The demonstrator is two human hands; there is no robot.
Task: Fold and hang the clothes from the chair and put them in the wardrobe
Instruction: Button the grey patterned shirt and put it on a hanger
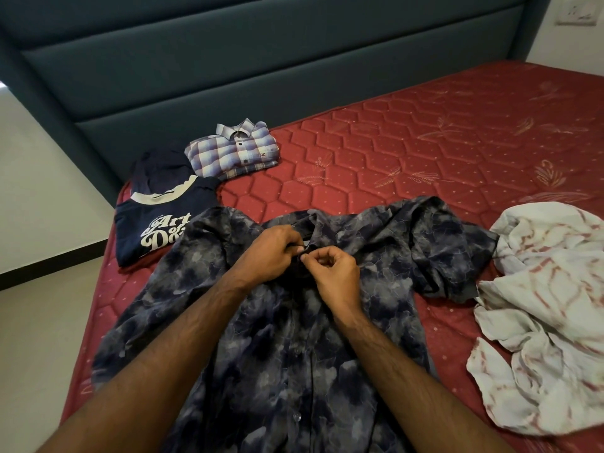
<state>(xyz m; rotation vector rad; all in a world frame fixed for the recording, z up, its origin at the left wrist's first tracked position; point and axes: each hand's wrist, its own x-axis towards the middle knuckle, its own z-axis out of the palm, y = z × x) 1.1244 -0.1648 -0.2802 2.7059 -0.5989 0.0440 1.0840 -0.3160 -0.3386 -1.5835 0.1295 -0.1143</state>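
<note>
Head view: left hand (276,245) and right hand (330,269) pinch the placket below the collar of the dark shirt (294,322), spread near on the bed (425,132). Far left, plaid shirt (233,148) and tee (157,227) lie folded; right, white cloth (549,305) waits crumpled. Nothing hung yet.

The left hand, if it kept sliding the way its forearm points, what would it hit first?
Probably the collar of the dark patterned shirt the left hand is pinching, then bare red mattress. Depth is hard to judge.
</note>
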